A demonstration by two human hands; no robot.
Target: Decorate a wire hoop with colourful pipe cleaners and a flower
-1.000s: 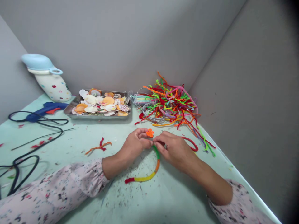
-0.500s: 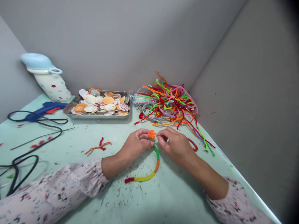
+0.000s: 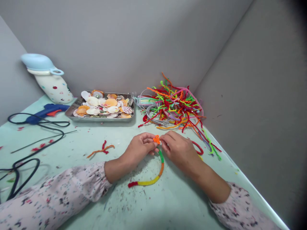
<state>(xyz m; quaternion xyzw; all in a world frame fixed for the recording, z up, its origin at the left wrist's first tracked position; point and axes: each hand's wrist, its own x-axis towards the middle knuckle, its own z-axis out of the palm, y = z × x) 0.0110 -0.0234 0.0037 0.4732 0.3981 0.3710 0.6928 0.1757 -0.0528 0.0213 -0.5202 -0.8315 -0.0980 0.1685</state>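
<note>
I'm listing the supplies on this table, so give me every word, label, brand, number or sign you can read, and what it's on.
None can be read.
White bottle with a pale-blue lid: small coloured prints; any lettering is too small to read.
Dark-blue gun-shaped tool with a red trigger: no legible marking.
Shiny metal tray of shells: no legible text.
Small orange flower-shaped piece: no legible text.

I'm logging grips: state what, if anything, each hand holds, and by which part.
Left hand holds the striped strip by its green end; right hand is at the orange flower, its grip unclear.
</note>
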